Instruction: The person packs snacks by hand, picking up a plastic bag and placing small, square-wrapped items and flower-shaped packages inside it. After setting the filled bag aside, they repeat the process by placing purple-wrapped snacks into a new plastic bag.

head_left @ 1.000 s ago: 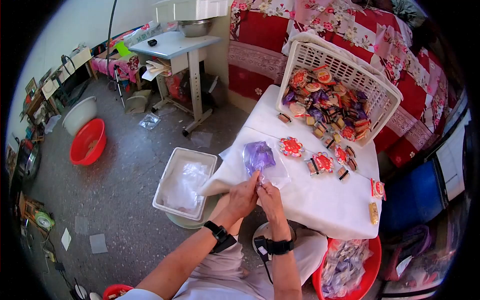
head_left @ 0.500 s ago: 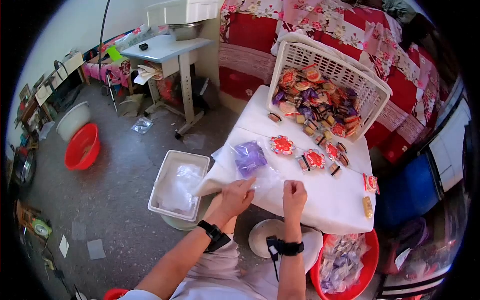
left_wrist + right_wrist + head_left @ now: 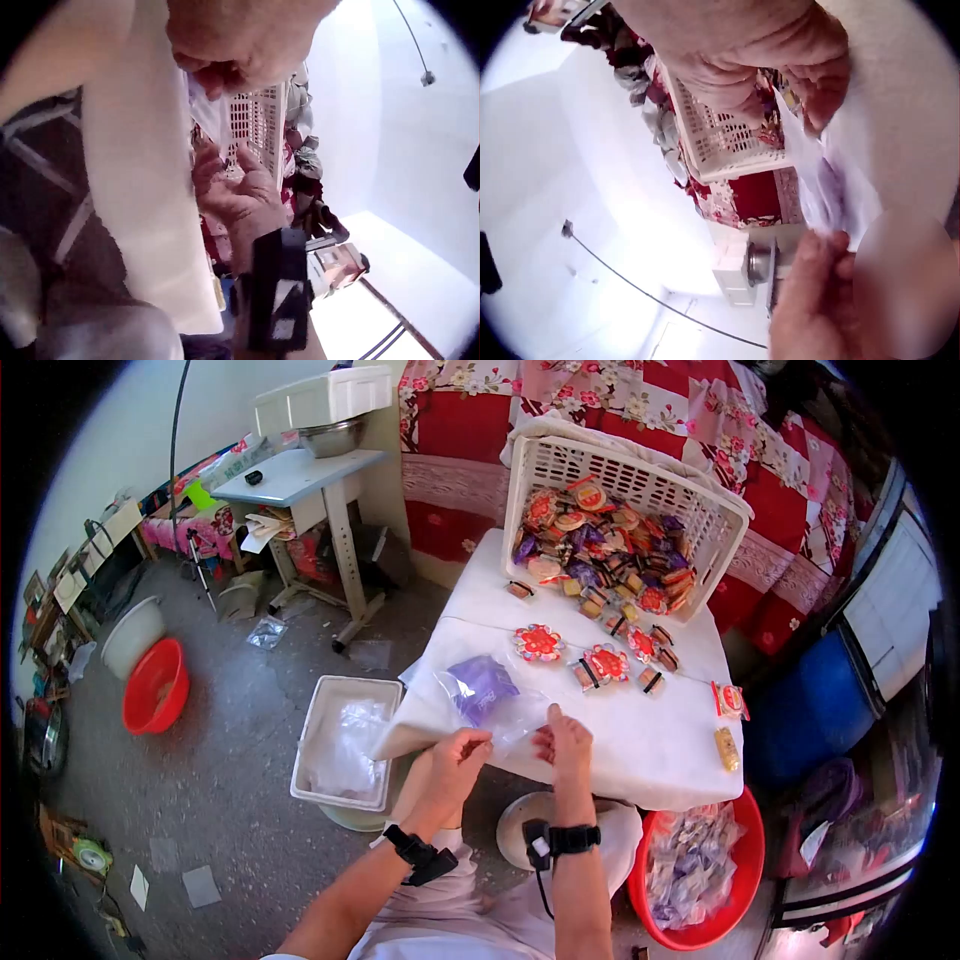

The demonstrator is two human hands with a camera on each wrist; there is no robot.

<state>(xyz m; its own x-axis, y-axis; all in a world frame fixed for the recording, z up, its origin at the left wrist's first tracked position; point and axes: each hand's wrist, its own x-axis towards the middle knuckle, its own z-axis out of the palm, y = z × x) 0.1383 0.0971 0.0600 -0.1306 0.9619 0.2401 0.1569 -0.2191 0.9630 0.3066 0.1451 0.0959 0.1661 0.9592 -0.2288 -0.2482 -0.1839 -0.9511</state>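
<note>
A clear plastic bag (image 3: 520, 712) with a purple packet (image 3: 480, 688) inside lies at the near left part of the white-covered table (image 3: 640, 745). My left hand (image 3: 455, 765) pinches the bag's near edge between thumb and fingers; this grip shows in the right wrist view, where the left hand (image 3: 810, 300) is below the bag. At the bag's right side is my right hand (image 3: 568, 745), fingertips close to the plastic. Its thumb and fingers stand apart in the left wrist view, where the right hand (image 3: 236, 191) has a gap between them.
A white slotted basket (image 3: 720, 525) lies tipped with wrapped snacks (image 3: 600, 550) spilling out. Red flower-shaped packets (image 3: 538, 643) and small wrapped pieces lie before it. Left stands a white bin (image 3: 308, 760) of clear bags; right, a red basin (image 3: 735, 890) of filled bags.
The hands were together at the bag's near end, then moved apart, the right hand going right. The left hand now pinches the bag's edge. The head view has shifted.
</note>
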